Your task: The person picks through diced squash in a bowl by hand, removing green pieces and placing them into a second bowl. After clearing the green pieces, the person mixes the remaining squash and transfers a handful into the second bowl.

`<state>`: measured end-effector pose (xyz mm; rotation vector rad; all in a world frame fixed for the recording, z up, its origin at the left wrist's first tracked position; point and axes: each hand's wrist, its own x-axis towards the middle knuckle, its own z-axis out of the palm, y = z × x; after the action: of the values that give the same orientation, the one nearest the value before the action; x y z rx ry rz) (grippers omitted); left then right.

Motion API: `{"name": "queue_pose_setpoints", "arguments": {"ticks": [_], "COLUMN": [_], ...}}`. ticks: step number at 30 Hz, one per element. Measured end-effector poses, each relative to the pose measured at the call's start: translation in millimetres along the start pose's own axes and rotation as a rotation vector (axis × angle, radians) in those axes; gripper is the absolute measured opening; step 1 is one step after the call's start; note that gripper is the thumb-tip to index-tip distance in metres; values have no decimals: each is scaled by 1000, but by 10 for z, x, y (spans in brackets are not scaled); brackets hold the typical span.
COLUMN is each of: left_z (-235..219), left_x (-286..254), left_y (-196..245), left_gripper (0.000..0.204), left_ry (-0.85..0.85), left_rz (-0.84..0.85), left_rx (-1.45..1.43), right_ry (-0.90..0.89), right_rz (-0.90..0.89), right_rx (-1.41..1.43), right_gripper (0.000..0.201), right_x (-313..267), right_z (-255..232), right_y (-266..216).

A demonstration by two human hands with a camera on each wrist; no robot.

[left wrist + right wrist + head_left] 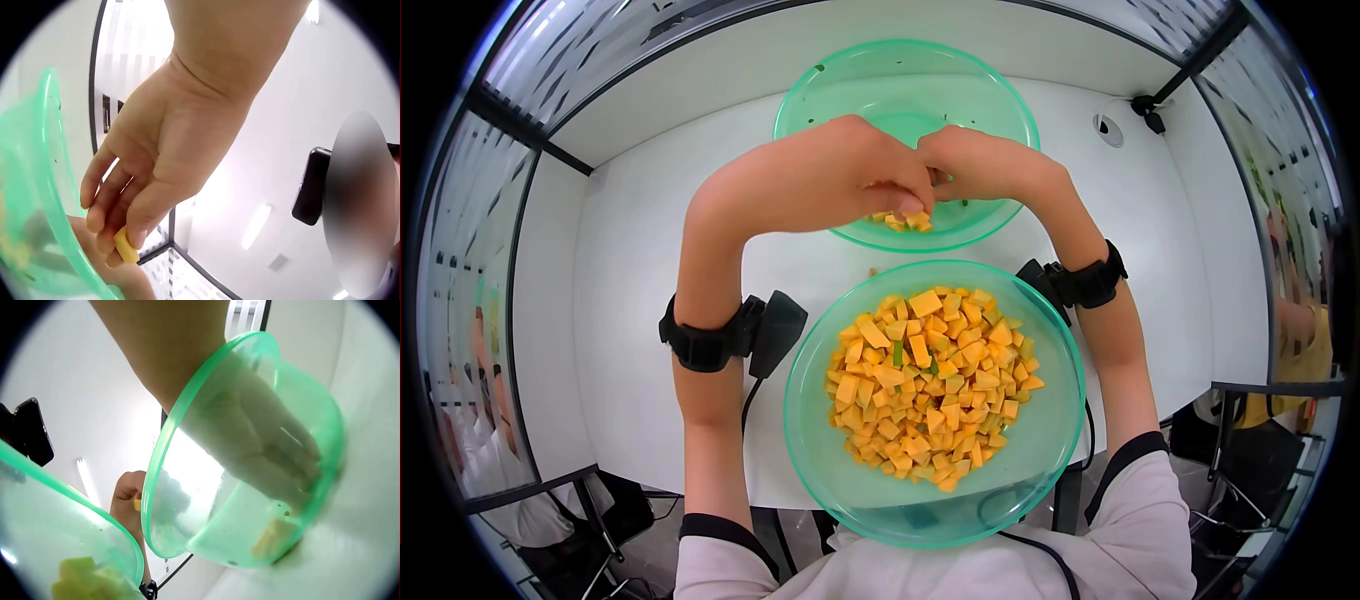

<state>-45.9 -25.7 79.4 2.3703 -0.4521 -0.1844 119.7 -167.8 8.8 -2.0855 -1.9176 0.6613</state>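
Between thumb and fingertips, my left hand (830,180) pinches an orange-yellow pumpkin cube (127,245). It is over the near left part of the far green see-through bowl (900,92). My right hand (980,160) reaches down into that bowl, its fingers close to a few cubes (895,222) at the bottom. Seen through the bowl wall in the right wrist view, its fingertips are blurred, and I cannot tell if they hold anything. Closer to my body, a second green bowl (1045,455) carries a large heap of pumpkin cubes (925,400) with a few green bits.
Both bowls are on a white table (640,300) with low white walls on its sides and back. The near bowl overhangs the front edge. A cable hole (1108,130) is at the back right. Cables run from the wrist cameras (775,335) past the near bowl.
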Motion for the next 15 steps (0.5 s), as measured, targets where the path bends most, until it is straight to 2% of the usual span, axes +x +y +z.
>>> {"name": "queue_pose_setpoints", "arguments": {"ticks": [2,5,9,12,15], "left_z": [-7,22,21,19,36], "left_x": [-48,-86,-120,-103,-62], "left_y": [64,149,242,213,164], "left_gripper": [11,11,18,18,18], "left_ry": [-71,-179,-349,-293,-99], "left_rz": [33,187,179,182,-5], "left_rx": [-55,-86,-139,-92,56], "right_ry": [12,5,14,8,27], "right_rz": [-8,24,26,37,64], "right_rx": [16,4,-5,-7,-11], "right_gripper": [14,12,11,13,15], "right_x": [-6,-17,-10,-8,-25], "right_z": [7,-14,0,-5,-23], "right_y": [2,-35,-28,-32,-64]}}
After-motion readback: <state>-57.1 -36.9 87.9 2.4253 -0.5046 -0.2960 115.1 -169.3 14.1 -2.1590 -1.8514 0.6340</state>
